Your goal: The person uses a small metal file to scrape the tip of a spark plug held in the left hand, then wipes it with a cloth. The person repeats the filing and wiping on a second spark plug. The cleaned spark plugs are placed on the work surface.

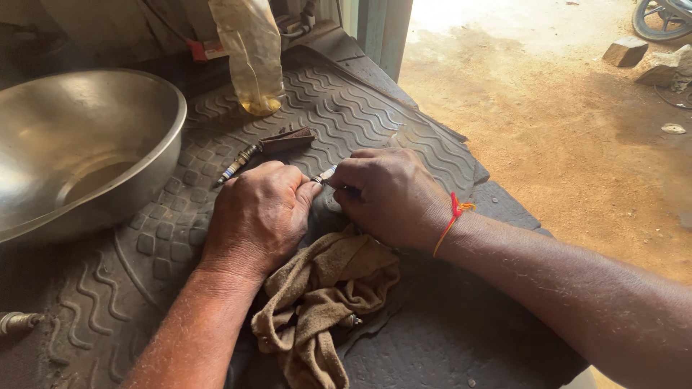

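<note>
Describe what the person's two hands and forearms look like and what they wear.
Both forearms are bare, with no sleeves or gloves in view. The right hand has an orange-red thread bracelet tied at the wrist, its knotted ends sticking out. The left hand wears nothing visible: no ring, watch or band. Light dust or flecks show on both forearms.

The rubber mat (360,108) on the worktop looks matt and dark, moulded with raised wavy ribs and small square studs, dusty in the grooves. The bowl (79,144) at far left is dull brushed metal with a soft sheen. Between the left hand (259,216) and right hand (389,194) a small spark plug (324,174) shows bright metal. The near rag (324,302) is coarse, crumpled tan cloth, stained. The far bag (252,50) is thin glossy clear plastic. Another plug (238,164) has grimy metal and white ceramic.
</note>
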